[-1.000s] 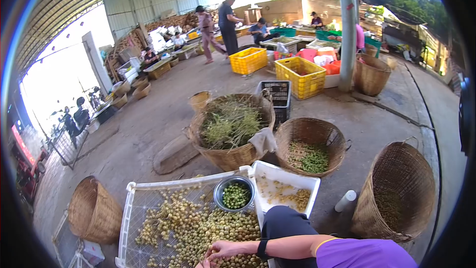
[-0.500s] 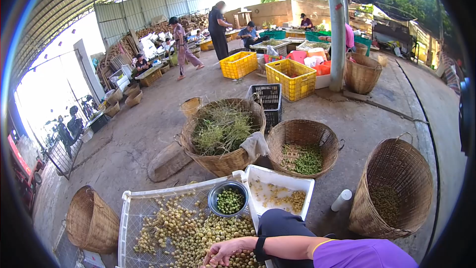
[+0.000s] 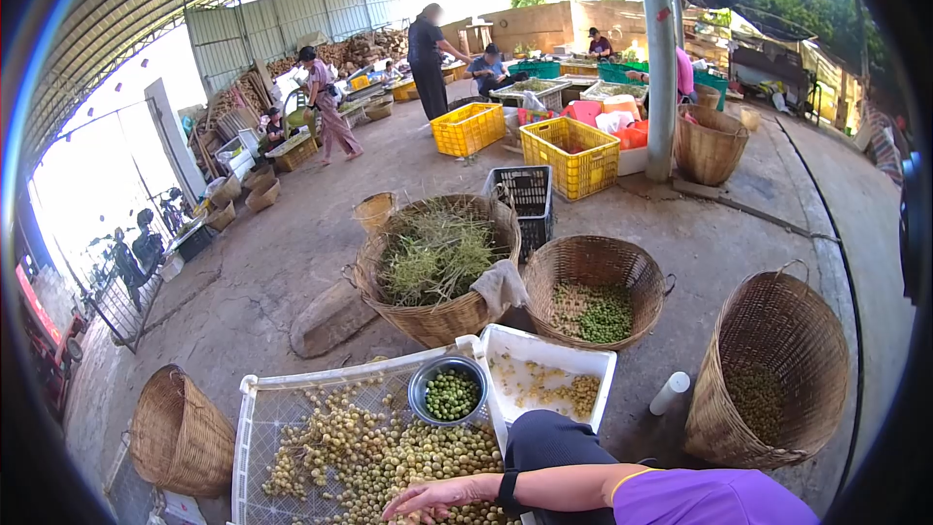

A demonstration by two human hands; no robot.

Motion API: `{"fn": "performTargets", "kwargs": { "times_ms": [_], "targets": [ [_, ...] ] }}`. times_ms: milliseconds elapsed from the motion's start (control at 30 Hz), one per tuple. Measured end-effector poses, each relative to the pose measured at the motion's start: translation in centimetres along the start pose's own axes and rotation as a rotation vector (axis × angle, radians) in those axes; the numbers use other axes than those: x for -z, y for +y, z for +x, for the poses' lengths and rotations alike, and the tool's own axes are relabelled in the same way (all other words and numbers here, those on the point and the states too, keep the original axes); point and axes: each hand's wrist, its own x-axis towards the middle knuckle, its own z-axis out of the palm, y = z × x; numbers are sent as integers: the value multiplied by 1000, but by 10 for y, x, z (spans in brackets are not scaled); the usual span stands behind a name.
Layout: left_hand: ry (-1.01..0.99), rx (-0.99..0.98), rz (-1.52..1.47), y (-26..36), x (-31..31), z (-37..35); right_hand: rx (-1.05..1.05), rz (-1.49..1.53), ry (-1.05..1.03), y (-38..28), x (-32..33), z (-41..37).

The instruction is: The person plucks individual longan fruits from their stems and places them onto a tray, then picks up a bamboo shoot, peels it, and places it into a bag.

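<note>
My right hand (image 3: 431,499) reaches in from the right over a white-rimmed mesh tray (image 3: 249,428). Its fingers are stretched out and spread just above small round yellow-green fruits (image 3: 428,452), with nothing visible held; the lower fingers are partly cut off by the frame edge. A metal bowl (image 3: 416,391) of greener fruits (image 3: 452,395) rests at the tray's upper right corner. Beside it, a white box (image 3: 601,367) holds scattered yellowish bits and fruits. My left hand is out of view.
Beyond the tray stand a basket (image 3: 442,323) heaped with stems and a basket (image 3: 646,277) with green fruits. A tall basket (image 3: 816,331) and white cylinder (image 3: 671,393) are at right, another basket (image 3: 180,433) at left. People work among crates behind a post (image 3: 661,68).
My right hand has shifted slightly left and up, and its fingers have spread from a curled pose. In the background, the walking person has moved left and a standing person has stretched out an arm.
</note>
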Motion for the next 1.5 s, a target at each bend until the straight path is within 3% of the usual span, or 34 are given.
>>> {"fn": "performTargets", "kwargs": {
  "times_ms": [33, 167, 233, 333, 500, 600, 800, 867, 967, 1100, 1200, 1267, 1400, 1467, 1500],
  "targets": [
    [-70, 53, -71, 1, -1, 3, 60, -141, 164, 12, 5, 3],
    [-159, 103, -160, -3, 1, 8, 76, -214, 160, 1, -4, -8],
    [-123, 118, -188, -1, -5, 6, 177, -276, 128, 10, -2, -1],
    [-95, 131, -232, 0, -7, 6, 137, -157, 163, 25, 1, 9],
    [-82, 123, -273, -4, -11, 10, 240, -212, 222, 35, 13, 22],
    [19, 152, -268, -8, -12, 13, 113, -84, 121, 39, 23, 28],
    [12, 62, -233, -7, -17, 9, 24, 54, 273, 26, 1, 9],
    [-58, 57, -307, -4, -19, 5, -32, 455, 217, 18, -9, 3],
    [-72, 51, -344, -6, -19, 5, -31, 516, 203, 18, -10, -1],
    [-16, 62, -309, -3, -23, 4, -31, 441, 215, 15, -8, 2],
    [35, 61, -270, -11, -20, 10, 76, 214, 121, 32, 12, 19],
    [-29, -21, -194, -21, -13, 17, 97, 89, 221, 40, 17, 24],
    [-95, -8, -142, -14, -17, 13, 125, 58, 334, 47, 17, 28],
    [76, 55, -240, -9, -27, 6, 130, 330, 335, 43, 18, 24],
    [77, 54, -241, -10, -24, 8, 104, 286, 291, 40, 19, 22]
  ]
}}
